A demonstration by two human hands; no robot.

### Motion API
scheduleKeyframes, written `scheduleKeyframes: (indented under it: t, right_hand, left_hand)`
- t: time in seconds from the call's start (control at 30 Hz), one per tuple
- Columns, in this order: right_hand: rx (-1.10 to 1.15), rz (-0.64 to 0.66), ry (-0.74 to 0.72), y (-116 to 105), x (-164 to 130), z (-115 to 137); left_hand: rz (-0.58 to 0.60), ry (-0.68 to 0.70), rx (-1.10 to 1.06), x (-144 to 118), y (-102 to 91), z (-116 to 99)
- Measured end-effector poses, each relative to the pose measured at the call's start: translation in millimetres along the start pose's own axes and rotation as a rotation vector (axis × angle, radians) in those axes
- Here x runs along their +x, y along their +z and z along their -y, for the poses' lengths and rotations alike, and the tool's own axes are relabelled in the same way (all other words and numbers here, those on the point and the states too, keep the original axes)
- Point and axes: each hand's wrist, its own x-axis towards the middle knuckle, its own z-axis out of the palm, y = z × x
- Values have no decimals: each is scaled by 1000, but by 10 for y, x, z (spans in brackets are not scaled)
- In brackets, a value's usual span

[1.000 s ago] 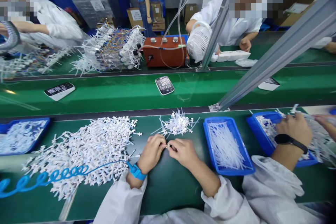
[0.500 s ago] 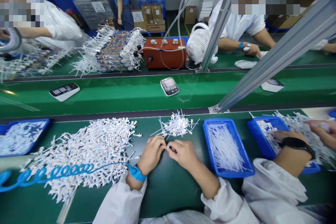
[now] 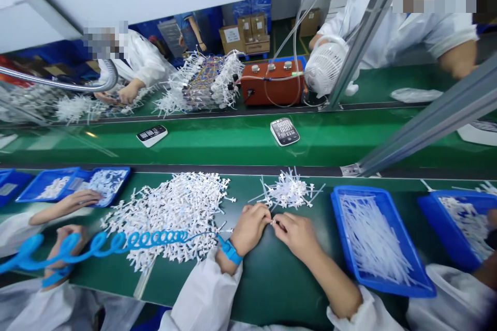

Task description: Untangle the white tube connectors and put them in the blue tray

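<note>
My left hand [image 3: 251, 226], with a blue wrist strap [image 3: 230, 251], is closed with its fingertips pinched together. Against it, my right hand [image 3: 298, 234] is closed in a pinch too. Between the fingertips shows a tiny white plastic part [image 3: 272, 221]; the fingers cover most of it. Just beyond the hands lies a small heap of white fittings with thin tubes [image 3: 289, 190]. A large pile of small white plastic fittings [image 3: 174, 212] spreads to the left of my left hand. Right of my right hand stands a blue tray [image 3: 402, 227] of cut clear tubes [image 3: 373, 238].
A coiled blue cord [image 3: 116, 243] crosses the pile to my wrist strap. Co-workers' hands [image 3: 77, 201] reach in at left. Blood pressure monitors [image 3: 285, 131] lie on the green conveyor [image 3: 217, 139]. A slanted metal post [image 3: 427, 119] rises at right; another blue tray [image 3: 438, 227] stands there.
The view has swung left, so things appear further right and a co-worker's hands show at left. My hands keep the same pinch. Across the conveyor, the person at right has moved an arm.
</note>
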Motion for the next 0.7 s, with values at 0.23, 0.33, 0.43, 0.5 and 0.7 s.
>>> scheduleKeyframes:
  t: [0.23,0.33,0.43,0.5,0.7]
  right_hand:
    - [208,12,52,7,17,-16]
    - [323,-15,86,21,19,-22]
    - [363,-20,102,30,13,-23]
    - [385,-11,115,20,11,-16]
    - [483,57,184,-35,32,7]
  left_hand:
    - [-53,6,34,-4,24,-20]
    - [-123,19,-20,-18,5,-47]
    - [-183,33,-54,-33,-22,-77]
    - [-195,51,-46,-38,-35,-89]
    - [-265,108,-18,-31,-41,-59]
